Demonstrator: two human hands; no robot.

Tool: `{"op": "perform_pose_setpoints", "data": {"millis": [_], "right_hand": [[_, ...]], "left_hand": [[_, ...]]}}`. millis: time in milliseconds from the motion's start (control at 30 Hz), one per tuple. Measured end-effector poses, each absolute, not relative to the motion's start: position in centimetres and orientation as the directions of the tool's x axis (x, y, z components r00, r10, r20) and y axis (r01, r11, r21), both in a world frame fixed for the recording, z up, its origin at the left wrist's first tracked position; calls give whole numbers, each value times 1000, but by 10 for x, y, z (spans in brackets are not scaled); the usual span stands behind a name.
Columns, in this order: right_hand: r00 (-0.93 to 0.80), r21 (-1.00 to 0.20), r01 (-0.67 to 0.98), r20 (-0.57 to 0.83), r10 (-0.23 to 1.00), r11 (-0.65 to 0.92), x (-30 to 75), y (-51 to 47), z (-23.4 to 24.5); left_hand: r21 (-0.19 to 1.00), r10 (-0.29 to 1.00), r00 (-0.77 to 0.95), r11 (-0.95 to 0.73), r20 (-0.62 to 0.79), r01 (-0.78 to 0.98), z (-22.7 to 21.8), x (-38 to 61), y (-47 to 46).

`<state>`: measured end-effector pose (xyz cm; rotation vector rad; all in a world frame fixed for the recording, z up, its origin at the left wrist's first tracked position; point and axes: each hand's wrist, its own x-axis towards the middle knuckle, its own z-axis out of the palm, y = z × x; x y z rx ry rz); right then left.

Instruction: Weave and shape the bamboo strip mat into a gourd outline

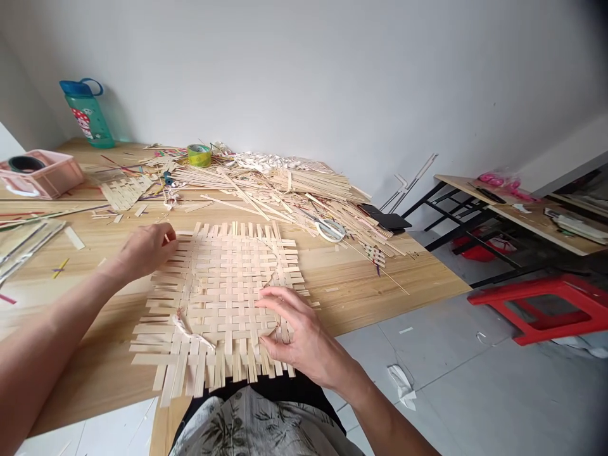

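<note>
A craft workroom: wooden table (361,285) heaped with bamboo strips (304,187), tape roll (199,154), scissors (327,228)

Both hands lie palm-down, forearms bare: the left hand (146,249) curled, the right hand (299,332) with fingers spread.

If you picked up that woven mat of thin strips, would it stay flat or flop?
The woven mat would probably bend rather than stay stiff, since its strips look thin and flat. It likely feels light. Loose ends fan out at its edges, so strips might slip out where the left hand and right hand rest.
</note>
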<state>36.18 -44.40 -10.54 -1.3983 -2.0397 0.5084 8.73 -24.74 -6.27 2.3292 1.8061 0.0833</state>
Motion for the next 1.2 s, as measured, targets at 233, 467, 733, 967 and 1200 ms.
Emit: {"op": "perform_pose_setpoints", "data": {"millis": [233,467,733,967,1200], "right_hand": [[-266,-608,705,252,930,366,360,-447,-104],[-273,-580,719,270,923,382,359,-447,-106],[-253,-558,738,290,923,378,358,-448,-108],[-246,-565,737,287,926,371,359,-449,-104],[-145,-522,760,445,884,387,357,-477,-99]], "left_hand": [[159,968,237,-221,-88,962,-63,88,-247],[169,968,231,-213,-97,962,-66,87,-246],[185,964,251,-232,-84,955,-68,84,-246],[192,962,267,-251,-59,949,-69,83,-246],[181,963,269,-271,37,945,-70,79,-243]]}}
